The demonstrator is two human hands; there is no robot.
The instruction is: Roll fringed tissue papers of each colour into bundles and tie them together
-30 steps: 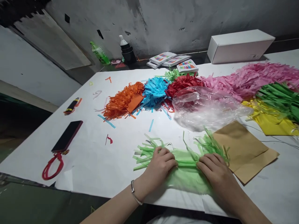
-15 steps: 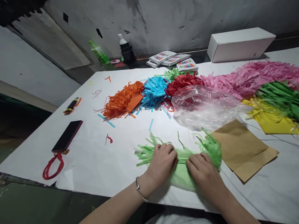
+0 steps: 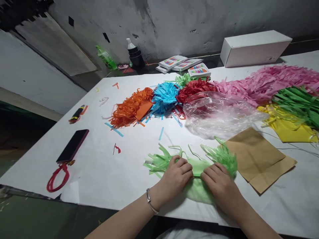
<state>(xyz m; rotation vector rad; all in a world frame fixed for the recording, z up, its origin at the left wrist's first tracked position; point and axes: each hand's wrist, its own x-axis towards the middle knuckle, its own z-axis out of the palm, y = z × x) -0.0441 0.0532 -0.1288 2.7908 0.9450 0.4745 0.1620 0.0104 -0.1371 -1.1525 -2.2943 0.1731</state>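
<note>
A light green piece of tissue paper (image 3: 199, 165) with fringed ends lies near the table's front edge. My left hand (image 3: 178, 174) grips its middle fold from the left, fingers curled and thumb hidden below. From the other side my right hand (image 3: 219, 181) holds the same fold, its fingers also bent round the paper. A short stretch of folded paper shows between the hands. Cut strips fan out beyond my left hand, and a fringed bunch stands behind my right. Part of the sheet hangs toward me under the hands.
Brown paper sheets (image 3: 259, 162) lie to the right, a clear plastic bag (image 3: 221, 114) behind. Orange (image 3: 129, 108), blue (image 3: 165, 98), red (image 3: 196, 88) and pink fringes (image 3: 269, 83) line the back. A phone (image 3: 72, 146) and a cutter (image 3: 76, 114) lie left; a white box (image 3: 256, 49) stands behind.
Both hands have shifted slightly to the right along the green tissue paper. The fold between them looks wider toward the back, and the loose strips behind have moved.
</note>
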